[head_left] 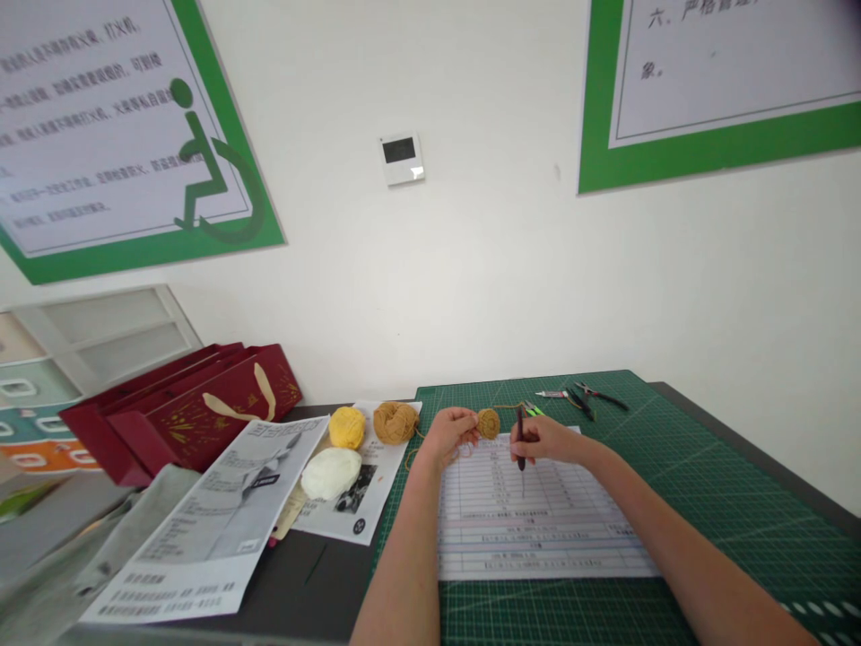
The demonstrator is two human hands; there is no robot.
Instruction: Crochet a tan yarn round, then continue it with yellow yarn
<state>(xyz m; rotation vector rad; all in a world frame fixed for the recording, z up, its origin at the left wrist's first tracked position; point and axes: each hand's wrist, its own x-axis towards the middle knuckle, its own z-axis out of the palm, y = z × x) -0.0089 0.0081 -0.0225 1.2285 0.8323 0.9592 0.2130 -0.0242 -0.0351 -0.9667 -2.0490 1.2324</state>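
Note:
Between the thumb and fingers of my left hand (pixel 452 436) is a small round brown crocheted piece (pixel 488 423). A brown yarn strand runs from it to the right, toward my right hand (pixel 543 440). That hand grips a dark-handled crochet hook (pixel 520 440), its thin shaft pointing down above a printed sheet (pixel 538 538); the tip is too fine to make out. Left of my left hand lies a skein of brown yarn (pixel 395 422), with a loose strand trailing from it. Beside it sit a yellow yarn ball (pixel 347 428) and a white bundle (pixel 331 474).
A green cutting mat (pixel 713 502) covers the right of the table. Pliers (pixel 604 396), another dark-handled tool (pixel 581 404), a small white tube (pixel 552 394) and a green-handled tool (pixel 533 409) lie toward its back. Printed papers (pixel 202 538) and red gift bags (pixel 202 408) are at left.

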